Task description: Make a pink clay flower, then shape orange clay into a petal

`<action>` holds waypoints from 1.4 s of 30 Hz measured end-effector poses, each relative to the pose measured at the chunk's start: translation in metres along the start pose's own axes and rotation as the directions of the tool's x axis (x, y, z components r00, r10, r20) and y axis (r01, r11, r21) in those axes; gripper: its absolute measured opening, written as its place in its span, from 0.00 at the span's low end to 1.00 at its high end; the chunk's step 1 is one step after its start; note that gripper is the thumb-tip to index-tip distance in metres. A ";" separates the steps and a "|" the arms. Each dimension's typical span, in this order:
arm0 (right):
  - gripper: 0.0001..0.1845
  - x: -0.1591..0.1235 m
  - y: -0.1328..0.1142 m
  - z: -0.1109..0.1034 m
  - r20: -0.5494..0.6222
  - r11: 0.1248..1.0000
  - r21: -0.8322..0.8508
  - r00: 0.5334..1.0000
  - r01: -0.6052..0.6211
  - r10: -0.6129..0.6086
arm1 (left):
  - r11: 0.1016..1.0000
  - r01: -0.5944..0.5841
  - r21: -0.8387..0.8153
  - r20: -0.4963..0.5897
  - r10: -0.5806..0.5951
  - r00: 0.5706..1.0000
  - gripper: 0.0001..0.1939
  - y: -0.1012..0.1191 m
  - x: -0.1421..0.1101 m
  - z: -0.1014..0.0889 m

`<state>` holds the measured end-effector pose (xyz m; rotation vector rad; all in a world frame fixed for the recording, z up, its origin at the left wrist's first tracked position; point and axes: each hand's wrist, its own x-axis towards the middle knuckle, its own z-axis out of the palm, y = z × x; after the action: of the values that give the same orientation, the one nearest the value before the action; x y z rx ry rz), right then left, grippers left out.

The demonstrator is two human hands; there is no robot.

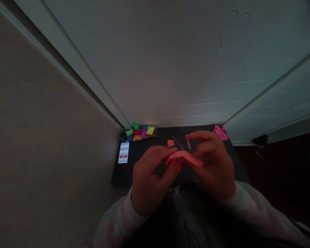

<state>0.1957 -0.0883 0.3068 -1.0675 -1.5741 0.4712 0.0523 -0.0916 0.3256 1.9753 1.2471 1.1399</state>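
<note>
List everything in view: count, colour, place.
Table: 1, black, centre
Soft piece: 1, coral, held above table
Small lump: 1, orange, on table
Thin stick: 1, pink, right of lump
Flat strip: 1, pink, right of stick
Packets: several, multicoloured, far left corner
Phone: 1, white-lit, table left
Crumpled item: 1, pink, far right corner
Panel: 1, whitish, behind table, heart reliefs
Wall: 1, greyish, left
Floor: 1, dark, right
Hair: one mass, dark, bottom
Sleeves: 2, pastel-striped, forearms
Left hand: 1, pinching soft piece
Right hand: 1, at soft piece's right end
</note>
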 end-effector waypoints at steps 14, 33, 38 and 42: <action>0.11 -0.003 0.000 0.010 -0.073 0.962 0.235 0.985 -0.136 0.157 | 0.988 0.145 -0.044 0.064 -0.142 0.988 0.11 0.002 -0.001 0.004; 0.11 -0.001 0.004 0.004 0.079 0.997 0.007 0.993 0.083 -0.084 | 0.981 0.038 0.193 0.025 -0.044 0.999 0.11 0.004 0.000 0.004; 0.07 -0.007 0.005 0.008 -0.092 0.998 0.058 0.996 -0.004 0.010 | 0.976 0.004 0.220 0.018 -0.008 1.000 0.11 0.004 0.001 0.004; 0.10 -0.003 0.002 0.007 -0.022 0.999 -0.002 0.999 -0.038 0.038 | 0.962 -0.045 0.271 0.010 0.044 0.999 0.11 0.002 0.000 0.003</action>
<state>0.1902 -0.0881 0.3015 -1.1022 -1.5376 0.4821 0.0561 -0.0922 0.3260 2.2125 1.4271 1.0296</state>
